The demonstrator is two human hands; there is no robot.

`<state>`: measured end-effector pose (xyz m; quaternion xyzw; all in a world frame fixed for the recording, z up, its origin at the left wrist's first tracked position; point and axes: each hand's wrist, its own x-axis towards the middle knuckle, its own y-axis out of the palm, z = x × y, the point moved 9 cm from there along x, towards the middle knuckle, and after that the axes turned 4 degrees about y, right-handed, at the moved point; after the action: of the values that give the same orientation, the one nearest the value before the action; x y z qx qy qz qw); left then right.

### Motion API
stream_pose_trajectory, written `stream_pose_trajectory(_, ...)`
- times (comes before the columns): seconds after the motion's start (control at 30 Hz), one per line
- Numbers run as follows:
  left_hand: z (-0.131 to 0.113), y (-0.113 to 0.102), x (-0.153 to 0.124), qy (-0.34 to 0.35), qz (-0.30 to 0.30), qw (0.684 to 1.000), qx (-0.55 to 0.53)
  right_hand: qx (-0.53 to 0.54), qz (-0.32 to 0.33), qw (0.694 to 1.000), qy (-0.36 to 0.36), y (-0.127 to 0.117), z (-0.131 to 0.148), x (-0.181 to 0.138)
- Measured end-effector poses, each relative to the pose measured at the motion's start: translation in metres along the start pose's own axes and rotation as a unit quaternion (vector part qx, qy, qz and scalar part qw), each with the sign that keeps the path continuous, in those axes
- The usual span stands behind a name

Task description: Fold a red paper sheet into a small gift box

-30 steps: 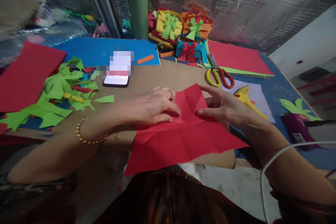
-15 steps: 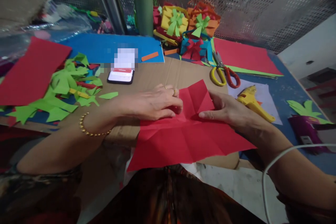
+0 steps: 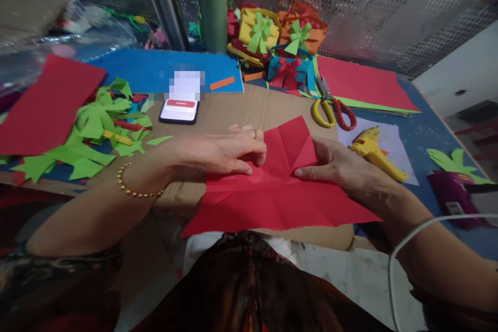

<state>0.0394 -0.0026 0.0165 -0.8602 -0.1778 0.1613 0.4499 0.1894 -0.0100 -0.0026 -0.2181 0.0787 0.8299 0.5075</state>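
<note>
A creased red paper sheet (image 3: 272,197) lies on a brown cardboard sheet (image 3: 233,109) in front of me, its far part folded up into a point. My left hand (image 3: 221,150) rests on the paper's left side with its fingers curled and pinching a fold. My right hand (image 3: 334,163) grips the right side of the folded part, thumb pressed on the paper near the middle. A gold bracelet is on my left wrist.
A phone (image 3: 179,110) lies beyond my left hand. Green paper scraps (image 3: 97,135) and a red sheet (image 3: 46,104) are at the left. Scissors (image 3: 330,106), a yellow glue gun (image 3: 373,153), paper gift boxes (image 3: 276,41) and a green bottle (image 3: 213,8) stand behind.
The near edge of the red paper has drawn up slightly toward me. Both hands stay on the fold, my right thumb pressing lower than before.
</note>
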Motion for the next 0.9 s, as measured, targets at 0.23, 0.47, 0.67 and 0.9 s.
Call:
stream_pose_trajectory(0.23, -0.005, -0.004, -0.003, -0.008, 0.015, 1.000, -0.001, 0.025, 0.025, 0.999, 0.001, 0.002, -0.002, 0.001)
stream_pose_trajectory(0.47, -0.006, -0.001, 0.000, -0.008, 0.027, 0.999, 0.022, 0.023, 0.027, 0.999, -0.001, 0.001, -0.004, 0.003)
stream_pose_trajectory(0.67, -0.012, -0.001, 0.007, -0.046, -0.019, 0.995, 0.091, 0.017, -0.007, 1.000, 0.020, 0.001, -0.002, -0.003)
stream_pose_trajectory(0.9, -0.009, 0.002, -0.004, -0.070, 0.009, 0.993, 0.098, 0.038, -0.010, 0.999, -0.007, 0.001, 0.000, 0.002)
